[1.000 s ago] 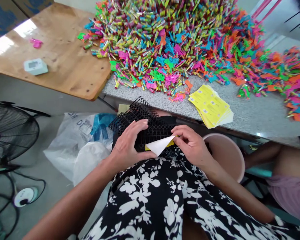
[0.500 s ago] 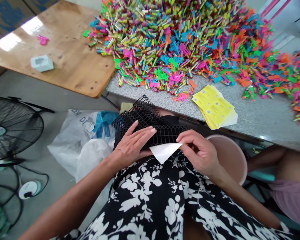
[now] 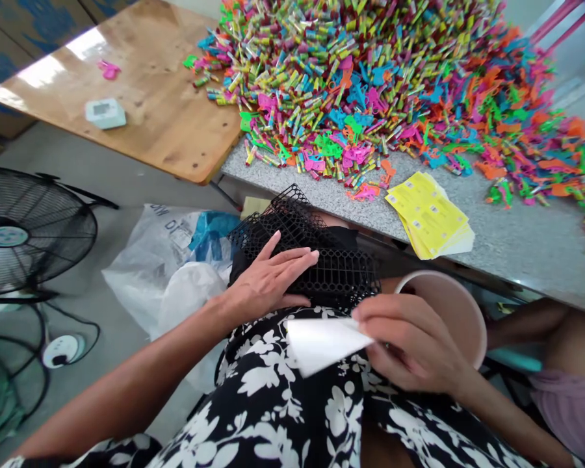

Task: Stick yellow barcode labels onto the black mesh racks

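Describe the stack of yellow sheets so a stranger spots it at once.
Find the grey speckled counter heaped with small colourful pieces. At its near edge, just beyond the pale pink bucket, lies the stack of yellow sheets. It is flat, printed and stacked; the pieces behind it lie loose.

this looks like a workshop for assembling or packing small goods by hand. at twelve to one o'clock a great heap of bright plastic pieces and small tubes (image 3: 292,78) covers a speckled worktop (image 3: 511,253), with a stack of yellow printed sheets (image 3: 426,211) at three. black lattice racks (image 3: 341,270) lie across the lap at the centre. brown boxes with blue markings (image 3: 10,45) stand at ten, a fan (image 3: 24,227) and a plastic sack (image 3: 141,260) at nine, a bucket (image 3: 439,312) at four.
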Tool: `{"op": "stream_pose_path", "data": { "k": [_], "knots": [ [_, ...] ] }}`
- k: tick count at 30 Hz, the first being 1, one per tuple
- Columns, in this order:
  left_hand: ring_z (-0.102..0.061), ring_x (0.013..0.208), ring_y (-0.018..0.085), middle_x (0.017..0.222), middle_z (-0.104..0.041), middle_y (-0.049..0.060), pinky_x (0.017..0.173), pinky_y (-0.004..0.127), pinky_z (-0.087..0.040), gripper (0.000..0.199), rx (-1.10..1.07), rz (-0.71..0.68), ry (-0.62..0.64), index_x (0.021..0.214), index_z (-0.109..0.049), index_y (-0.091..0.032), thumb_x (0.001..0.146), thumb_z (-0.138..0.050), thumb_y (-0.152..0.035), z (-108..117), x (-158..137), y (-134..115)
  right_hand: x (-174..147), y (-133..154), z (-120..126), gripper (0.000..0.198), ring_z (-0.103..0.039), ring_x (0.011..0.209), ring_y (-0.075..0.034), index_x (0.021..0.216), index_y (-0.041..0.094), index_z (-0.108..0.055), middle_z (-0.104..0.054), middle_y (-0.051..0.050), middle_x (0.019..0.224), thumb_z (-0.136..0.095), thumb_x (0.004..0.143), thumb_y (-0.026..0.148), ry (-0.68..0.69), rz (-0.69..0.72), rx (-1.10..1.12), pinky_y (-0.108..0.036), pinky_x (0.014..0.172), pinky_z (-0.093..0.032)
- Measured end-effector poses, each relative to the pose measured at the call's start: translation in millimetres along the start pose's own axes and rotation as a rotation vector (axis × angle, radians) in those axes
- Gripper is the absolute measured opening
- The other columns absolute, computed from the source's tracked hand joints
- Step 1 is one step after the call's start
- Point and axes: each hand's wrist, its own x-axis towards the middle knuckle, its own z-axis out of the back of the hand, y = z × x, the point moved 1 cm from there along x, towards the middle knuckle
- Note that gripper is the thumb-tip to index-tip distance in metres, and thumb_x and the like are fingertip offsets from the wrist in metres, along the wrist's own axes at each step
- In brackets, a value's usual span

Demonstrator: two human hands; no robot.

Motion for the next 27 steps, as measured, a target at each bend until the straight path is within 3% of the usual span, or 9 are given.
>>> {"op": "stream_pose_path", "data": {
  "k": [3, 6, 8, 10, 13, 17, 21, 27],
  "knots": [
    [-0.056, 0.147, 0.03, 0.151, -0.065, 0.017, 0.135, 0.063, -0.006, 0.093, 0.003, 0.011, -0.016, 0.169, -0.024, -0.022, 0.096, -0.075, -0.052, -0.8, 0.5, -0.8, 4.1, 2.7, 3.9, 0.02, -0.077, 0.091, -0.021, 0.108, 0.028, -0.066, -0.079, -0.006, 0.104, -0.064, 0.093, 0.016, -0.036, -0.159, 0.071, -0.034, 0.08, -0.062],
    [-0.051, 0.152, 0.032, 0.154, -0.062, 0.018, 0.135, 0.063, -0.013, 0.107, -0.083, 0.033, -0.017, 0.17, -0.018, -0.02, 0.091, -0.076, -0.062, -0.5, -1.4, -1.4, 7.6, -15.8, -4.1, 0.007, -0.071, 0.078, -0.02, 0.096, 0.027, -0.065, -0.075, -0.004, 0.094, -0.06, 0.1, 0.027, -0.07, -0.577, 0.102, -0.032, 0.067, -0.056],
    [-0.051, 0.152, 0.031, 0.152, -0.064, 0.017, 0.135, 0.062, -0.018, 0.103, -0.14, 0.035, -0.038, 0.17, -0.016, -0.019, 0.094, -0.074, -0.059, -1.2, -3.3, -2.1, 9.9, -32.7, -12.6, 0.019, -0.063, 0.067, -0.017, 0.09, 0.025, -0.063, -0.069, -0.001, 0.08, -0.06, 0.102, 0.04, -0.055, -0.812, 0.185, -0.029, 0.058, -0.049],
    [-0.055, 0.149, 0.027, 0.147, -0.068, 0.014, 0.134, 0.062, -0.023, 0.086, -0.156, 0.033, -0.088, 0.17, -0.017, -0.021, 0.103, -0.067, -0.043, -3.5, -4.5, -3.3, 13.6, -46.6, -19.3, 0.027, -0.054, 0.06, -0.015, 0.088, 0.024, -0.062, -0.061, 0.002, 0.071, -0.062, 0.101, 0.048, -0.03, -0.921, 0.295, -0.027, 0.053, -0.042],
    [-0.055, 0.149, 0.027, 0.153, -0.063, 0.016, 0.131, 0.062, -0.031, 0.079, -0.125, 0.073, -0.181, 0.169, -0.019, -0.022, 0.104, -0.064, -0.028, -8.5, -4.8, -4.8, 20.8, -58.7, -23.2, 0.03, -0.045, 0.055, -0.011, 0.087, 0.023, -0.061, -0.054, 0.005, 0.066, -0.064, 0.099, 0.05, 0.036, -0.939, 0.401, -0.025, 0.052, -0.036],
    [-0.05, 0.152, 0.033, 0.158, -0.057, 0.021, 0.129, 0.066, -0.034, 0.093, -0.081, 0.082, -0.223, 0.169, -0.021, -0.021, 0.096, -0.077, -0.037, -12.2, -5.1, -3.9, 24.0, -69.2, -23.6, 0.033, -0.044, 0.055, -0.011, 0.09, 0.023, -0.061, -0.054, 0.005, 0.067, -0.064, 0.1, 0.054, 0.162, -0.913, 0.45, -0.025, 0.051, -0.033],
    [-0.049, 0.153, 0.032, 0.159, -0.054, 0.021, 0.129, 0.066, -0.034, 0.096, -0.102, 0.024, -0.19, 0.17, -0.021, -0.023, 0.095, -0.079, -0.036, -8.9, -6.7, 0.1, 19.8, -79.0, -23.5, 0.033, -0.043, 0.054, -0.01, 0.094, 0.023, -0.06, -0.056, 0.005, 0.069, -0.064, 0.101, 0.055, 0.225, -0.894, 0.464, -0.025, 0.051, -0.032],
    [-0.045, 0.156, 0.033, 0.165, -0.046, 0.021, 0.128, 0.065, -0.036, 0.077, -0.078, -0.038, -0.133, 0.164, -0.036, -0.029, 0.097, -0.076, -0.029, -3.0, -8.2, 3.1, 16.3, -81.1, -21.2, 0.034, -0.043, 0.054, -0.01, 0.096, 0.024, -0.058, -0.054, 0.006, 0.067, -0.062, 0.102, 0.057, 0.238, -0.874, 0.503, -0.025, 0.051, -0.031]
  ]
}}
